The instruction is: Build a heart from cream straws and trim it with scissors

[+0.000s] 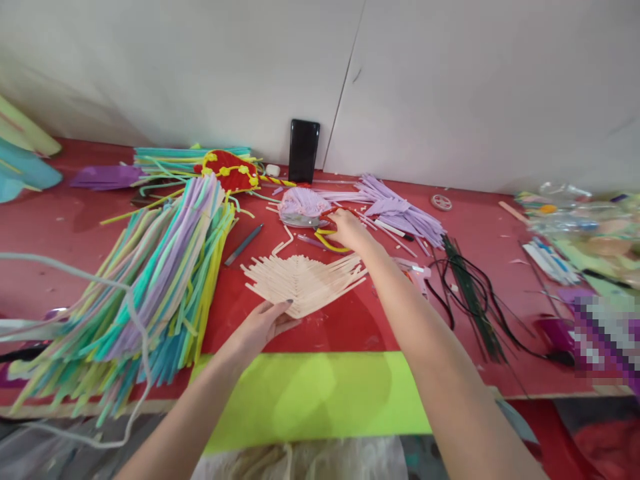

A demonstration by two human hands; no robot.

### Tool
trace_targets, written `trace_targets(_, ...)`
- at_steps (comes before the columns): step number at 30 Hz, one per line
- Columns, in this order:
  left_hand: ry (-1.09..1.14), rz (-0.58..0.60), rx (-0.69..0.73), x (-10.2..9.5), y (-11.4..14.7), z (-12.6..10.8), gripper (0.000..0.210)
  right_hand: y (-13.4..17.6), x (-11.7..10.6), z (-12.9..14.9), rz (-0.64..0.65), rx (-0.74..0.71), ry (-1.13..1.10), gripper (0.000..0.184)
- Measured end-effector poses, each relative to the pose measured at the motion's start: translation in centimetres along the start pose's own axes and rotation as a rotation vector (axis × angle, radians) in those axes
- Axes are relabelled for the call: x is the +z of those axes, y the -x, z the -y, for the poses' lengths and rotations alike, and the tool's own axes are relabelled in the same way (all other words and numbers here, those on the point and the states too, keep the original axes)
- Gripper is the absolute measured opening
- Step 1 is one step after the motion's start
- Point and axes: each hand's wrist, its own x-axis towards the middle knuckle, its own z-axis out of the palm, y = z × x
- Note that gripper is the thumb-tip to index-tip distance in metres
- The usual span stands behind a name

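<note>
A cream, leaf-like piece made of pipe cleaners (300, 280) lies on the red table. My left hand (273, 317) pinches its near edge, thumb on top and fingers underneath. Farther away, my right hand (347, 227) is closed at the handles of a pair of scissors (331, 245); a yellow loop shows below the fingers and some red above. The blades are mostly hidden. Just left of that hand sits a lilac fuzzy bundle (303, 202) on a clear round base. A bent cream pipe cleaner (284, 241) lies between the bundle and the cream piece.
Many coloured pipe cleaners (165, 280) are heaped at left, a pen (243, 245) beside them. A phone (303, 151) leans on the wall. Lilac strips (400, 210), a glue gun (415, 272) and dark green stems (470, 300) lie right. A lime sheet (320, 393) covers the front edge.
</note>
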Motion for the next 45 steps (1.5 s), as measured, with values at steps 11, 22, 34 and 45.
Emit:
trace_targets(11, -1.394, -0.093, 0.617, -2.0, 3.3, -2.1, 0.014, 9.2, -2.1, 3.0, -0.263, 0.027, -0.339, 0.023)
trace_targets(22, -1.717, 0.260, 0.919, 2.9, -1.0, -1.2, 0.013, 17.6, 1.0, 4.6, -0.151, -0.065, -0.514, 0.019)
trace_targets(34, -1.555, 0.237, 0.867, 1.7, -3.7, 0.6, 0.010, 17.3, 1.1, 4.5, -0.041, -0.103, -0.463, 0.021)
trace_targets(45, -1.494, 0.277, 0.899, 1.4, -3.6, 0.6, 0.015, 17.6, -0.4, 3.4, -0.294, 0.060, -0.401, 0.010)
